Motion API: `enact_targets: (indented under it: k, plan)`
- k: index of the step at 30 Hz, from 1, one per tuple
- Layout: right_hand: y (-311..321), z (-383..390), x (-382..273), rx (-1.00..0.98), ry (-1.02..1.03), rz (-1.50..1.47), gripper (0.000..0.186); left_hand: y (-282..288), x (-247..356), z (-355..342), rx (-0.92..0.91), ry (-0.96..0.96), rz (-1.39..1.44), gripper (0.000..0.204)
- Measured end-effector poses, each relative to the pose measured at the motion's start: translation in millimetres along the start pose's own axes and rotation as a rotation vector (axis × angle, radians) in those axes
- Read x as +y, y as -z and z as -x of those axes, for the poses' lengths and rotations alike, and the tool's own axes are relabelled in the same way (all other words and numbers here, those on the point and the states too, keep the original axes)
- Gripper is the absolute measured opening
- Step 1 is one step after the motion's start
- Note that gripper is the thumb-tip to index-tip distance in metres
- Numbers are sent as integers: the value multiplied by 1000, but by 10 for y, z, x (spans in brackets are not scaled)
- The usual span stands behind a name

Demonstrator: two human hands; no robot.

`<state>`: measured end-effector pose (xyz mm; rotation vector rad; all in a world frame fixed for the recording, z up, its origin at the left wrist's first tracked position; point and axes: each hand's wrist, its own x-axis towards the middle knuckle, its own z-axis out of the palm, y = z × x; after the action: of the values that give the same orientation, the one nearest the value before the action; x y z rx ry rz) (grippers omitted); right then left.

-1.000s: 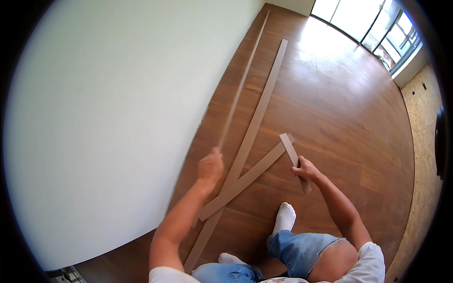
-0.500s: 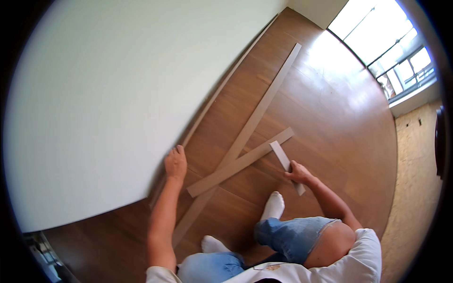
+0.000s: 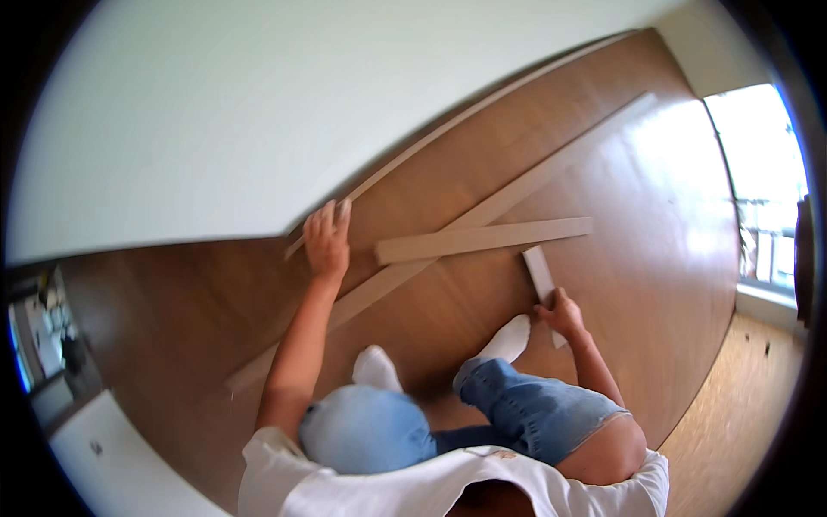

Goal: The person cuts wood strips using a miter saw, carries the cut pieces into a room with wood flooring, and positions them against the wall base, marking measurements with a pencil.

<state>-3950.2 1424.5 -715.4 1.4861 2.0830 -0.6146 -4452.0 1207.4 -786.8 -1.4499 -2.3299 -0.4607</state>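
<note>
A: Hands?
B: We log the left hand [image 3: 327, 246], left of centre, fingers extended over the thin strip [image 3: 431, 139] beside the wall [image 3: 215, 129]; pinching or not, we cannot tell. Right hand [image 3: 562, 315], lower right of centre, grips the short piece [image 3: 538, 269].
A: Mid-frame?
B: We note two crossed strips [image 3: 517, 233].
</note>
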Motion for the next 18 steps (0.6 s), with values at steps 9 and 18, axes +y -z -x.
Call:
enact_targets:
  k: [9,18]
  plan:
    - [-175,-3,-47,101,94,68,67,206,-655,818,-19,334,-1,28]
    - [25,121,-223,-45,-9,48,69,236,-819,943,78,424,3,56]
